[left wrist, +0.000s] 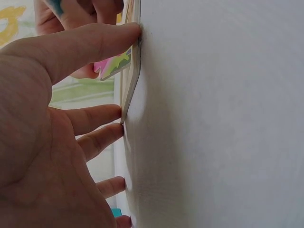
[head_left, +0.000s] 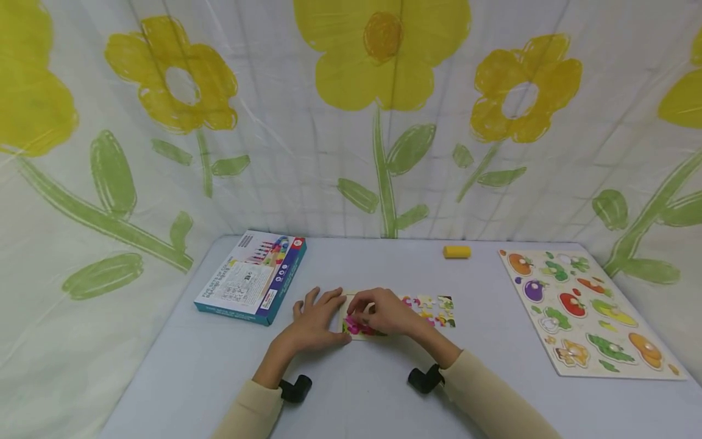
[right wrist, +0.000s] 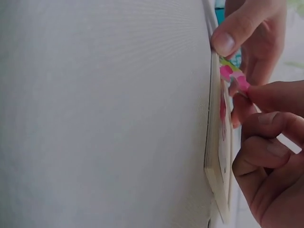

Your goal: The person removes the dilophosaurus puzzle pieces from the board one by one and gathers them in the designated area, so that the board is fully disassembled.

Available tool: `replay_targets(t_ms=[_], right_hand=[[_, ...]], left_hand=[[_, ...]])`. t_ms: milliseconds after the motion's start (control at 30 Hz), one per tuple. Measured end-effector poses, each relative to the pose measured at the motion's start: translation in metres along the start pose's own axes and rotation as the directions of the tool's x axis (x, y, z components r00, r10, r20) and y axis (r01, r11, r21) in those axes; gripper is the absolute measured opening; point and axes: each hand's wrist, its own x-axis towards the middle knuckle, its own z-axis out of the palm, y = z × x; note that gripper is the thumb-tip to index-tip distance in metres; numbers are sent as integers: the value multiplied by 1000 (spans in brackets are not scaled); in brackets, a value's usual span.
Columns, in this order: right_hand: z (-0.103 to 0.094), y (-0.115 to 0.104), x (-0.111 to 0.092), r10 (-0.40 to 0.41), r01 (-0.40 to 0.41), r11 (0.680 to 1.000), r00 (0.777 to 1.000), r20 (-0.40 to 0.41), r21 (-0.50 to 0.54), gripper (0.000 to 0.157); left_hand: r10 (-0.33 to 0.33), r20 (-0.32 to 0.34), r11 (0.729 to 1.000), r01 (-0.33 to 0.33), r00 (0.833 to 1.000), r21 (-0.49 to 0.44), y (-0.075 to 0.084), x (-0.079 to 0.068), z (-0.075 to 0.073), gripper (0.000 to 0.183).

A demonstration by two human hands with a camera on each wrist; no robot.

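Observation:
A jigsaw puzzle board (head_left: 351, 338) with a pale raised rim lies on the table between the hands, pink and green at its left end. My left hand (head_left: 312, 326) is spread at that end, thumb tip on the near edge and index finger at the far left corner, the other fingertips on the table. My right hand (head_left: 386, 312) is over the board and pinches a pink and green puzzle piece (right wrist: 232, 76) between thumb and fingers. In the right wrist view the piece is tilted at the board's rim, close to the left thumb. The right hand hides part of the board.
Several puzzle pieces (head_left: 428, 310) lie right of the right hand. A flat boxed set (head_left: 249, 277) is at the left, a yellow cylinder (head_left: 457, 252) at the back, and a vegetable peg board (head_left: 589, 311) at the right. A flower-printed curtain (head_left: 274, 183) hangs behind the table.

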Motion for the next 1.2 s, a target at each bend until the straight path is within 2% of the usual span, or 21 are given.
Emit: replay_targets(t_ms=[167,333,633,733,1000,1200], right_hand=[[1,-2,-1,2,-3,1000,1000,14,14,13],[-1,-3,-2,13,-13,1000,1000,-11,23,13],[-20,1,-13,40,-38,998,998,-39,44,13],[-27,5,-20,49,-47,998,998,-46,47,10],[-40,21,-51,71,-70,997,997,-21,22,8],[-49,33,-76,78,-79,997,997,-17,-21,9]], left_hand=[[4,5,1000,-4,1000,-3,0,0,-1,81],[8,10,1000,-8,1000,-8,0,-1,-1,81],[63,17,998,-63,998,-23,-8,2,5,86],[67,13,998,-66,998,-20,-11,4,9,87],[11,72,999,-8,997,-37,-1,-1,3,86],[18,83,1000,-16,996,-24,-1,-1,2,85]])
